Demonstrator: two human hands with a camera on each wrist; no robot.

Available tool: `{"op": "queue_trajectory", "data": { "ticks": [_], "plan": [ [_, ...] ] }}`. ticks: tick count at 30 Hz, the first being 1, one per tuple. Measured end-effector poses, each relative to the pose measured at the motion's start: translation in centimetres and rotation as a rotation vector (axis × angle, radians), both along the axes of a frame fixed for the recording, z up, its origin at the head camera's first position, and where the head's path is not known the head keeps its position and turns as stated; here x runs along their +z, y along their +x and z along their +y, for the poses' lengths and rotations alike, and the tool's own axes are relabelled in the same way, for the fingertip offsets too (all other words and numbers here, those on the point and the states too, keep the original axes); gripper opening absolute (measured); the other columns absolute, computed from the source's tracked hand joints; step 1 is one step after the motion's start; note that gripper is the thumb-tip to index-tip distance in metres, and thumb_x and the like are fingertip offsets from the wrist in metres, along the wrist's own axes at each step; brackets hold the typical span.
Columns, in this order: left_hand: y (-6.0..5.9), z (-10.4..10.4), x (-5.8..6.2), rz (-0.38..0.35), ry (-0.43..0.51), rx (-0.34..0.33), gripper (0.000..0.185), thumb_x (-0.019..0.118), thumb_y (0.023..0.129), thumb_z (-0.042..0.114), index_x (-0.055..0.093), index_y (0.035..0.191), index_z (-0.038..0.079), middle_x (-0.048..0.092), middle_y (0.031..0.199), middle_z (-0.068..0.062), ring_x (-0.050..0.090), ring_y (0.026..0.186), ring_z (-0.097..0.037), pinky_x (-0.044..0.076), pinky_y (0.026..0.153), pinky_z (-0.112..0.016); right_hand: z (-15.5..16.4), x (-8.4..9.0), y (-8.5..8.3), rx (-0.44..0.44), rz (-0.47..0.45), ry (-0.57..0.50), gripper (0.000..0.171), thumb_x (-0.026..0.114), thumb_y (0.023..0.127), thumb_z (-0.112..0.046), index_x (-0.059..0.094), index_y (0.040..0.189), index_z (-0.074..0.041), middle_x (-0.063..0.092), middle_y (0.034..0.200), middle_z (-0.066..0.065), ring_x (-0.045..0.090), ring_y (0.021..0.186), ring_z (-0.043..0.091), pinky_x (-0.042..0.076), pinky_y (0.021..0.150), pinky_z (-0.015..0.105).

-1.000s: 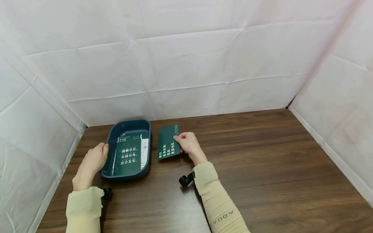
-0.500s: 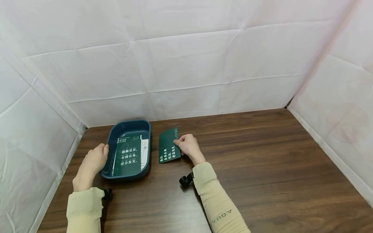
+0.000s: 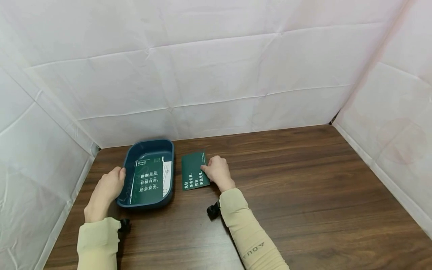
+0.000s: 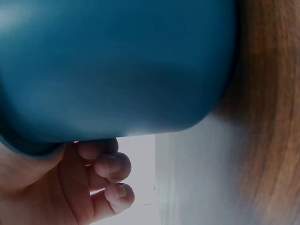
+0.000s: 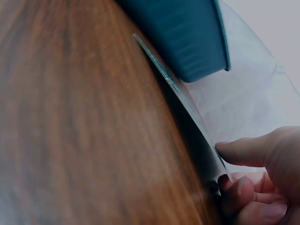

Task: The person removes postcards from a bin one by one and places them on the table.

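Observation:
My left hand [image 3: 106,188] grips the left rim of a dark blue plastic tray [image 3: 173,157]; in the left wrist view its curled fingers [image 4: 112,166] show beside the tray's outer wall. Inside the tray lies a green card [image 3: 148,180] with white writing, over a white printed paper [image 3: 167,176]. To the right of the tray, my right hand [image 3: 218,173] pinches the right edge of another green postcard [image 3: 194,168], thumb on top. In the right wrist view, this postcard [image 5: 180,96] slants just above the tabletop, with the pinched edge raised.
The brown wood-grain table [image 3: 303,187] reaches far to the right. White sheeting [image 3: 216,75] walls the back and both sides, and the tray stands close to the back sheet. A black wrist mount [image 3: 213,211] sticks out from the right sleeve.
The postcard in my right hand has come down towards the table and slightly nearer me, lying flatter. My left hand and the tray have stayed in place.

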State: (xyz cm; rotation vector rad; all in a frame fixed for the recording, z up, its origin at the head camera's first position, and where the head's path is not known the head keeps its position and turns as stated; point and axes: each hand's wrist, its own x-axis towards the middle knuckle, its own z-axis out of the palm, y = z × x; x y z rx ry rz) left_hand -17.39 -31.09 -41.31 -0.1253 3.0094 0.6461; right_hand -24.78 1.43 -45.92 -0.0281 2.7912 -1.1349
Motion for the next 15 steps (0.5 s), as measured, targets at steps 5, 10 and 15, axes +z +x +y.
{"op": "queue_trajectory", "data": {
  "ticks": [5,10,15],
  "plan": [
    [-0.05,-0.01,0.03,0.002,-0.001,0.000,0.043,0.024,0.108,0.026,0.050,0.109,-0.008,0.058,0.103,-0.035,0.057,0.097,-0.053,0.044,0.076,-0.060,-0.28,-0.05,0.10,-0.005,0.059,0.081,0.048,0.071,0.091,-0.030,0.045,0.054,-0.013,0.040,0.047,0.000,0.047,0.045,0.017,0.037,0.045,0.028],
    [-0.05,-0.02,0.01,-0.005,-0.007,0.005,0.045,0.023,0.108,0.027,0.050,0.111,-0.009,0.057,0.107,-0.037,0.056,0.100,-0.054,0.043,0.079,-0.061,-0.38,0.17,0.46,-0.003,0.072,0.076,0.051,0.071,0.091,-0.026,0.042,0.052,-0.013,0.038,0.045,0.001,0.047,0.042,0.018,0.038,0.043,0.028],
    [-0.02,-0.07,0.07,-0.008,-0.008,0.002,0.044,0.024,0.108,0.026,0.049,0.113,-0.010,0.056,0.108,-0.038,0.055,0.101,-0.054,0.043,0.080,-0.061,-0.48,0.21,0.60,0.000,0.077,0.075,0.050,0.070,0.091,-0.027,0.045,0.051,-0.011,0.042,0.044,0.003,0.050,0.041,0.019,0.041,0.043,0.029]
  ]
}}
